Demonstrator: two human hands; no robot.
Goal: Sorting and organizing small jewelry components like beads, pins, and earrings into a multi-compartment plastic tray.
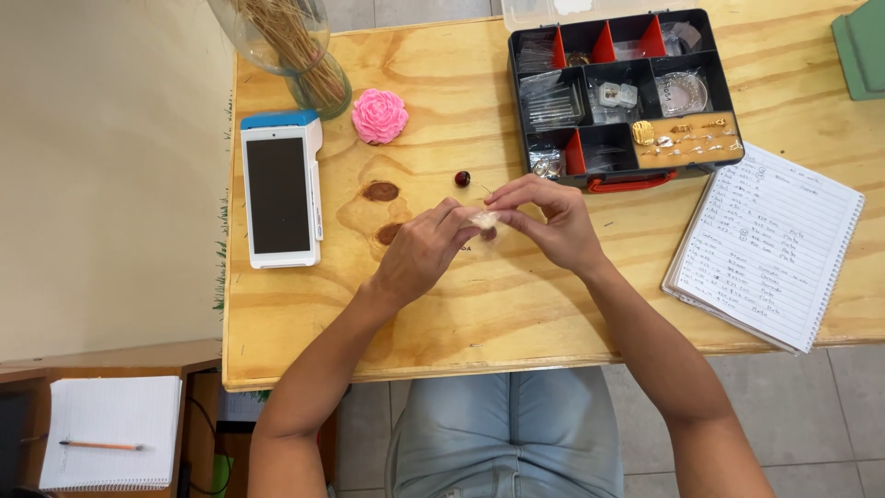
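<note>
Plywood makes the counter [516, 314], pale and knotted, and everything sits on its top. At far left stands a white card terminal [279, 189] with a blue upper edge, its dark screen facing up. Behind it is a glass vase [313, 65] of dry straw, and just to the right of that a pink flower [379, 115] moulded like a rose.

Near the middle, a dark red bead [462, 178] lies alone on the wood, apart from both hands and just beyond their fingertips, toward the far edge.

The left hand [419, 254] comes in from lower left, fingers curled and pinched on a small whitish tuft [483, 219], perhaps cloth or a tiny bag; what it is exactly cannot be told. The right hand [553, 221] meets it from the right, thumb and forefinger closed on the same tuft, the other fingers arched above. The tuft sits between the two sets of fingertips, held just over the counter, its long axis running roughly left to right from one hand to the other. Something thin, like a wire or pin, seems to stick up by the right forefinger, too fine to be sure. The bead is near both hands, slightly closer to the left fingertips.

Further right, an open black organiser [618, 92] with red dividers holds clear packets and small gold findings. Beside it at far right lies a spiral notebook [765, 244], handwritten and tilted.
</note>
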